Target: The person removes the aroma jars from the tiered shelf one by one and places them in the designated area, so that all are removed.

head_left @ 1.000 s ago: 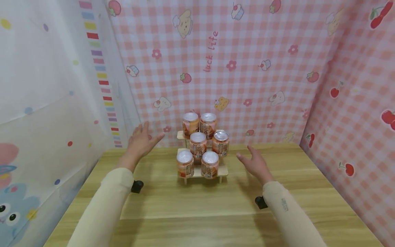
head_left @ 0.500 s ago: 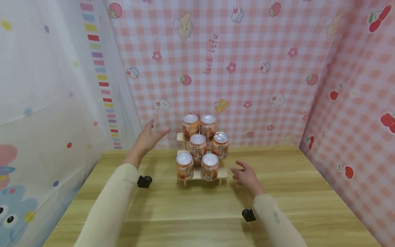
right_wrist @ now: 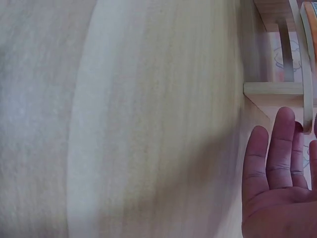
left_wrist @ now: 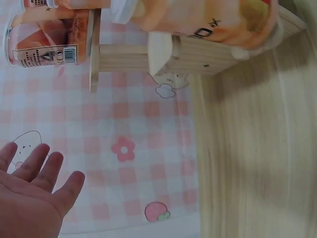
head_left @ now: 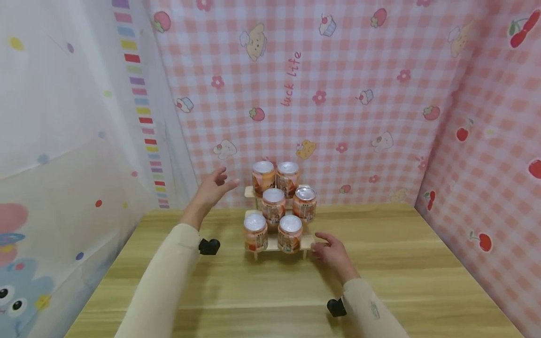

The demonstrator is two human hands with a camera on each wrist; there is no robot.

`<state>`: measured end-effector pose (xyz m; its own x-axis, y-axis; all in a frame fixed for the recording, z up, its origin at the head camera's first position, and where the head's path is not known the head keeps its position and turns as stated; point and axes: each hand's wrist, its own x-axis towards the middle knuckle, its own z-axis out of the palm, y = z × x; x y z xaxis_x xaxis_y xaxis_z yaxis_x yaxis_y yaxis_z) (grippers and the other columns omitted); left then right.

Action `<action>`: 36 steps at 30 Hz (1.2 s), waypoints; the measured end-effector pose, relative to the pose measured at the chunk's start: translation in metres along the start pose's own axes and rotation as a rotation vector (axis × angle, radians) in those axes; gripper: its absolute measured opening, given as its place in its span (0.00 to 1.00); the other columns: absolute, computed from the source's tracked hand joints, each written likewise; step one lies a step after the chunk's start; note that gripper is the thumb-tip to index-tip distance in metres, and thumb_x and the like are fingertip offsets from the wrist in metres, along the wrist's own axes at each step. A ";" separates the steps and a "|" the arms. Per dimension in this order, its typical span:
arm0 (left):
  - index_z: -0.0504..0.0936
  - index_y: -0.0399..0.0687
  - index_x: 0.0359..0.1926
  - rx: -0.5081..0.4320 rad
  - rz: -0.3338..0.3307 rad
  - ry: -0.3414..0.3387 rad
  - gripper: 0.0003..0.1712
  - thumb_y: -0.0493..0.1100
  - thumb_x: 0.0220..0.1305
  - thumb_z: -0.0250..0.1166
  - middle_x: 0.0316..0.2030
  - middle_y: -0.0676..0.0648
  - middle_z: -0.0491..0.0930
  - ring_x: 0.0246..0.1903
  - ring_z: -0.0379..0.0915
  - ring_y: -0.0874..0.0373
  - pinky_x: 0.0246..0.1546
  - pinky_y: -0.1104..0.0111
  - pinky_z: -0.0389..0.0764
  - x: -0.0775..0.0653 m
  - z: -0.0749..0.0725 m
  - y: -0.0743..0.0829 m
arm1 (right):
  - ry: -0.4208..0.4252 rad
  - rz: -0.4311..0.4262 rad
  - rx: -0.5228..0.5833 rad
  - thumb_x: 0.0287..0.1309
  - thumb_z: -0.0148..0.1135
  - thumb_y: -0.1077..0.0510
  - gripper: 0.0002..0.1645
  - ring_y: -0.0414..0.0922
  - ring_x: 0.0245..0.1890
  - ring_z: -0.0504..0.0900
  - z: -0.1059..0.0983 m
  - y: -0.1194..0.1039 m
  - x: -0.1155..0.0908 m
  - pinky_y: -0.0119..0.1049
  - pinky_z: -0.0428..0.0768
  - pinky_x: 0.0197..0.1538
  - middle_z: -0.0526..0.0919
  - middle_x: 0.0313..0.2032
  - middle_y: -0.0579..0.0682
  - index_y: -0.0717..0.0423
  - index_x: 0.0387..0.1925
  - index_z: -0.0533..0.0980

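Note:
A tiered wooden stand [head_left: 307, 242] holds several orange-and-pink drink cans, two to a tier, such as the front right can [head_left: 289, 234] and the back left can [head_left: 263, 179]. My left hand [head_left: 211, 190] hovers left of the upper tier, fingers spread; in the left wrist view a gap separates the hand [left_wrist: 34, 198] from the nearest can [left_wrist: 47, 39]. Low on the other side, my right hand [head_left: 334, 253] is at the bottom tier's right end. The right wrist view has its extended fingers [right_wrist: 281, 148] close by the shelf end [right_wrist: 275, 88]; contact is unclear.
The wood-grain table [head_left: 262, 291] carries the stand near its back edge. A pink checked cloth [head_left: 346, 117] hangs right behind, with more cloth along both sides. Black wrist cameras, such as the left one [head_left: 209, 246], stick out inward from each cuff.
Both hands have moved inward toward the stand. The right hand has also come down to the lowest tier's end. The cans and stand keep their places; the head view has tilted slightly.

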<state>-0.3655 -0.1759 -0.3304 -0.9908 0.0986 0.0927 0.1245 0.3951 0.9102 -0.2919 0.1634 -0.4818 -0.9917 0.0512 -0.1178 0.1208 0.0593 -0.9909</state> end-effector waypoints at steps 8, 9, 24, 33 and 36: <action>0.54 0.48 0.77 -0.054 0.011 -0.052 0.47 0.53 0.66 0.67 0.72 0.39 0.61 0.70 0.56 0.43 0.69 0.49 0.60 0.013 0.016 0.002 | 0.032 0.011 0.010 0.64 0.60 0.69 0.25 0.51 0.35 0.86 0.001 0.007 -0.004 0.45 0.85 0.42 0.84 0.43 0.62 0.72 0.61 0.70; 0.54 0.48 0.77 -0.058 0.011 -0.060 0.47 0.53 0.66 0.67 0.72 0.39 0.61 0.70 0.56 0.44 0.69 0.49 0.60 0.015 0.017 0.002 | 0.032 0.016 0.012 0.64 0.60 0.68 0.25 0.51 0.35 0.86 0.001 0.007 -0.004 0.45 0.85 0.42 0.84 0.42 0.61 0.72 0.61 0.71; 0.60 0.48 0.75 -0.116 0.023 -0.101 0.45 0.51 0.63 0.71 0.68 0.43 0.68 0.67 0.62 0.46 0.69 0.52 0.61 0.035 0.030 0.010 | 0.015 0.053 0.020 0.64 0.59 0.68 0.25 0.47 0.32 0.85 0.004 -0.001 -0.001 0.41 0.84 0.34 0.85 0.41 0.56 0.68 0.63 0.71; 0.63 0.50 0.74 -0.137 0.027 -0.118 0.44 0.50 0.61 0.72 0.66 0.41 0.69 0.66 0.64 0.46 0.67 0.52 0.64 0.039 0.042 0.009 | 0.007 0.061 -0.014 0.65 0.61 0.65 0.26 0.46 0.33 0.85 0.001 -0.001 -0.003 0.42 0.83 0.35 0.84 0.45 0.58 0.66 0.63 0.71; 0.62 0.48 0.75 -0.150 0.039 -0.127 0.44 0.48 0.63 0.71 0.66 0.41 0.69 0.66 0.64 0.46 0.67 0.53 0.65 0.041 0.044 0.009 | 0.005 0.072 -0.023 0.65 0.62 0.64 0.26 0.46 0.34 0.85 0.002 -0.001 -0.002 0.43 0.83 0.36 0.84 0.44 0.56 0.65 0.63 0.71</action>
<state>-0.4029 -0.1286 -0.3360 -0.9696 0.2291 0.0860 0.1437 0.2489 0.9578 -0.2900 0.1617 -0.4804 -0.9802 0.0613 -0.1885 0.1930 0.0781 -0.9781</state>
